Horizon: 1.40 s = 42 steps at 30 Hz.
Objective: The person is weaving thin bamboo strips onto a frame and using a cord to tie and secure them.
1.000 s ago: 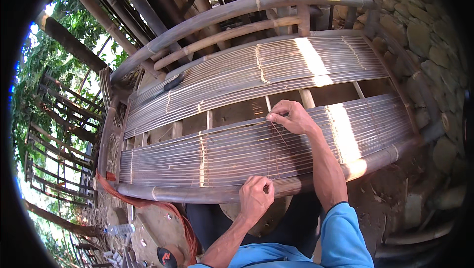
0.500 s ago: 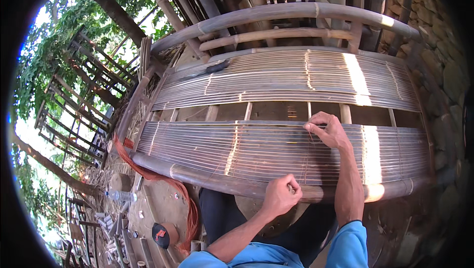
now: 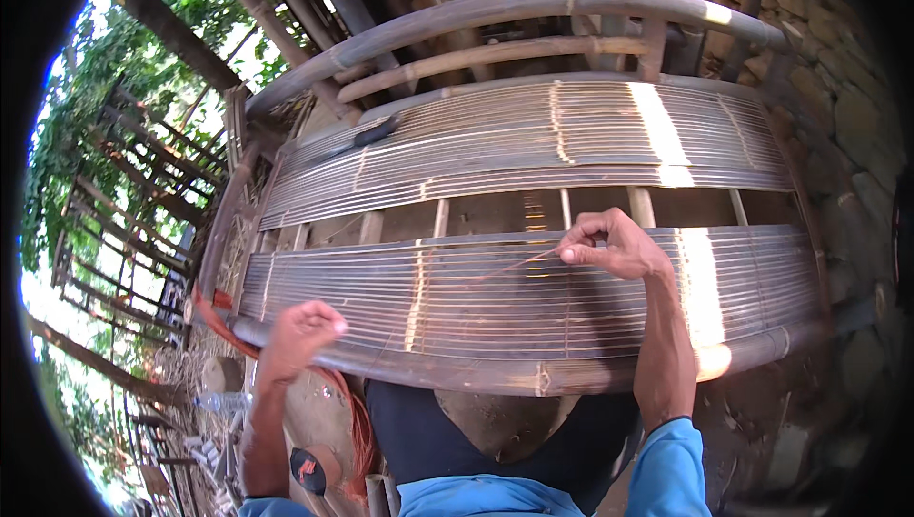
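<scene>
The surface is a wide bamboo bench, with a near slatted panel [image 3: 486,317] and a far slatted panel [image 3: 457,141], and between them is a long gap where cross-pieces [image 3: 442,218] are visible. The right hand [image 3: 611,246] is above the back edge of the near panel, thumb and forefinger pinching a thin reddish strand [image 3: 514,264], which goes to the left over the slats. The left hand [image 3: 300,334], over the left front part of this panel, is blurred with bent fingers; I cannot tell if it grips something. On the far panel lies a tool with black handle [image 3: 377,131]. A curved bamboo rail [image 3: 505,9] rises behind, and bright sunlight falls across the right side. On the floor at left are a reddish fibre bundle [image 3: 360,431] and a clear bottle [image 3: 224,403]. Around stand bamboo poles [image 3: 457,3], green foliage [image 3: 176,3] and, at right, a stone wall [image 3: 847,108].
</scene>
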Each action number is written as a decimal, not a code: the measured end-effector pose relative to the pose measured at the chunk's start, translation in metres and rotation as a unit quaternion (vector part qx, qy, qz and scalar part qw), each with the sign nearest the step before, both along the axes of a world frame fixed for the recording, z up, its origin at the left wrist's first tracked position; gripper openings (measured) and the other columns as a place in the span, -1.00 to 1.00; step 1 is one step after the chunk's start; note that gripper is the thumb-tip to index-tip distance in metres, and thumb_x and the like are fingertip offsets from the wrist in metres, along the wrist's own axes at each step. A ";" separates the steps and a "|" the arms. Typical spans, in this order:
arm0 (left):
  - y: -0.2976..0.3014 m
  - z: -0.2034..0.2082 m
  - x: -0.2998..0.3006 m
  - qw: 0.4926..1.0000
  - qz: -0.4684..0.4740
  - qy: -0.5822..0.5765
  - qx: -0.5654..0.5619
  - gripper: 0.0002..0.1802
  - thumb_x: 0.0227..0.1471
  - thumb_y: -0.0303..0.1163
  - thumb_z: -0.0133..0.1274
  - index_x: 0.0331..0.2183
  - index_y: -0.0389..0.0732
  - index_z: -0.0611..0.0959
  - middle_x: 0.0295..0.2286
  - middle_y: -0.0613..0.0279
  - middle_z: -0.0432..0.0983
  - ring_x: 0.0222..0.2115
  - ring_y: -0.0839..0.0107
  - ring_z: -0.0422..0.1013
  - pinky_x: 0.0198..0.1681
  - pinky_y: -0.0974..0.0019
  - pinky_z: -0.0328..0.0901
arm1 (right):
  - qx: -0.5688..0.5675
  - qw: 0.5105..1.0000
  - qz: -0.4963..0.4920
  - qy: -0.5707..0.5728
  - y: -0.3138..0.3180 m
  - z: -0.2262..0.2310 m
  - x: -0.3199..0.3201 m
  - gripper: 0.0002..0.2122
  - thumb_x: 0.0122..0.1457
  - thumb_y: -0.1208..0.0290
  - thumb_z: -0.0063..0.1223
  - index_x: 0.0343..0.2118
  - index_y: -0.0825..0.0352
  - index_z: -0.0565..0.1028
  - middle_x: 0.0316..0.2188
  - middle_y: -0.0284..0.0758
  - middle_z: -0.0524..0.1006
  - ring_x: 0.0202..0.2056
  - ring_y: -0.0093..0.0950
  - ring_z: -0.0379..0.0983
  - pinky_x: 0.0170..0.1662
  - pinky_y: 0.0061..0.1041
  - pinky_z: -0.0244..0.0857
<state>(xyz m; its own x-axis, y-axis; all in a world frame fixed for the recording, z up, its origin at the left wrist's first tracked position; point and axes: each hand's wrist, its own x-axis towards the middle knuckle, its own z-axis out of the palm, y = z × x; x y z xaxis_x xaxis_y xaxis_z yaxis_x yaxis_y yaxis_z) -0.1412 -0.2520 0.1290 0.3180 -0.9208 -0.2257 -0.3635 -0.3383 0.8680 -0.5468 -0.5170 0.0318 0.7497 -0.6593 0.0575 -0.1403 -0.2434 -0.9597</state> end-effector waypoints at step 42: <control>-0.139 -0.066 -0.173 0.904 -0.339 0.036 -0.257 -0.62 0.26 -0.28 0.09 -0.57 -0.24 0.63 0.14 0.09 0.52 0.38 0.01 0.08 0.44 -0.15 -0.21 | 0.000 0.963 -0.219 0.155 -0.042 -0.039 -0.019 -0.51 0.27 -0.02 0.21 -0.04 0.40 0.65 -0.22 -0.11 0.69 -0.12 -0.31 0.62 -0.01 -0.32 0.49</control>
<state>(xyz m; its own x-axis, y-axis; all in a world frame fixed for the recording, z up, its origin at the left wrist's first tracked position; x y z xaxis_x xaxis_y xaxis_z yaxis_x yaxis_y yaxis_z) -0.3138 -0.3907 0.0634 -0.3570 -0.8882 0.2892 -0.2726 0.3952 0.8772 -0.5655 -0.5586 -0.0071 0.3808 -0.9162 -0.1243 -0.5094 -0.0957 -0.8552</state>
